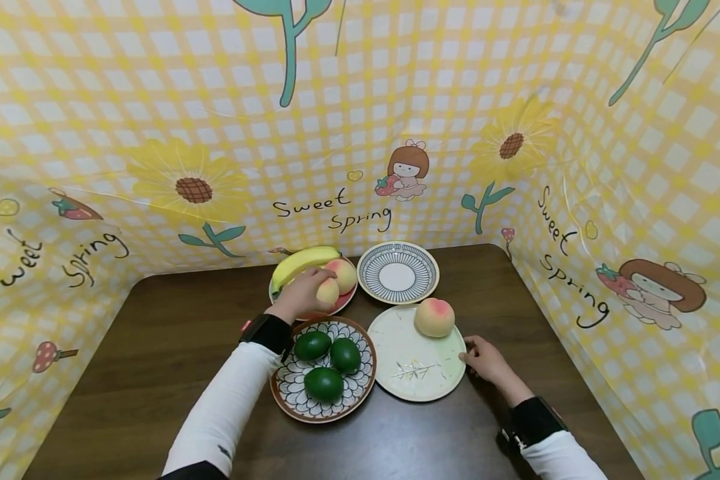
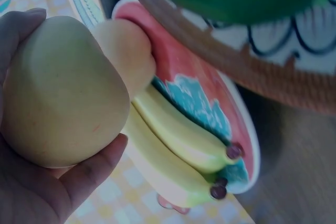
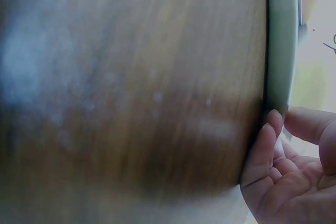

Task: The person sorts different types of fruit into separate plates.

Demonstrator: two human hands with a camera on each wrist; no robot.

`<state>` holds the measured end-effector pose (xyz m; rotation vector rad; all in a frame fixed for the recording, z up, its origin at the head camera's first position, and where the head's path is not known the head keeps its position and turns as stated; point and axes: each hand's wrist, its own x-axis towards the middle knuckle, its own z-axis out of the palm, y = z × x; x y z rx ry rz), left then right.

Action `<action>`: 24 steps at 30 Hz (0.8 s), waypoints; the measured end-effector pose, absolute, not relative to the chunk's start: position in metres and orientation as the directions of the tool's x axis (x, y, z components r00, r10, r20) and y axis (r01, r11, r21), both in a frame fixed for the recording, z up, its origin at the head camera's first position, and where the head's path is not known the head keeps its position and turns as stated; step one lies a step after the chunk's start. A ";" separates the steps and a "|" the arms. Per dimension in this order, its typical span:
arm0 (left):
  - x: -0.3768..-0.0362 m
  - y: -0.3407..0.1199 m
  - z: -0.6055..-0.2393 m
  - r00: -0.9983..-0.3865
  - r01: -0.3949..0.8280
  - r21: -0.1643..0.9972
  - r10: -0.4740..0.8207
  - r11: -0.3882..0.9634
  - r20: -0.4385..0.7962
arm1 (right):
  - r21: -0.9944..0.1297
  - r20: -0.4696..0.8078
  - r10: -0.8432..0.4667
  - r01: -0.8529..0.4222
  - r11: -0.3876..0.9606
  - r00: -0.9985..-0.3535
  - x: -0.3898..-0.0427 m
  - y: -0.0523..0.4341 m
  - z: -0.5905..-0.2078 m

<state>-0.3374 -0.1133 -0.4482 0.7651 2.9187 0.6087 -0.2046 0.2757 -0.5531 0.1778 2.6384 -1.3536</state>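
Observation:
My left hand (image 1: 302,293) grips a peach (image 2: 65,93), thumb and fingers around its sides, over a red plate (image 2: 173,56) with a teal leaf pattern. On that plate lie bananas (image 1: 305,262) and a second peach (image 1: 343,275). At the right, my right hand (image 1: 488,360) pinches the rim of a pale round plate (image 1: 396,343), thumb on top and fingertips under the edge, as the right wrist view shows. Another peach (image 1: 435,318), blushed pink on top, sits toward the back of this pale plate.
A brown-rimmed patterned plate (image 1: 365,385) with several dark green oval fruits (image 1: 324,385) stands below my left forearm. Behind the pale plate is a white plate (image 1: 397,277) with dark lines. Checked yellow cloth (image 1: 348,120) walls the dark wooden table (image 1: 174,347).

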 end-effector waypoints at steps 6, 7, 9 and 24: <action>-0.328 -0.095 -0.447 -0.852 0.500 0.382 0.521 0.777 0.054 | -0.794 -0.205 0.024 0.180 0.581 -0.979 -0.204 0.276 -0.553; -0.326 -0.091 -0.446 -0.850 0.502 0.384 0.524 0.775 0.054 | -0.792 -0.204 0.022 0.178 0.583 -0.979 -0.204 0.275 -0.553; -0.323 -0.084 -0.445 -0.846 0.508 0.388 0.531 0.769 0.055 | -0.790 -0.205 0.022 0.179 0.587 -0.978 -0.205 0.276 -0.553; -0.281 -0.012 -0.449 -0.761 0.626 0.418 0.632 0.658 0.145 | -0.779 -0.224 0.017 0.189 0.598 -0.974 -0.203 0.275 -0.546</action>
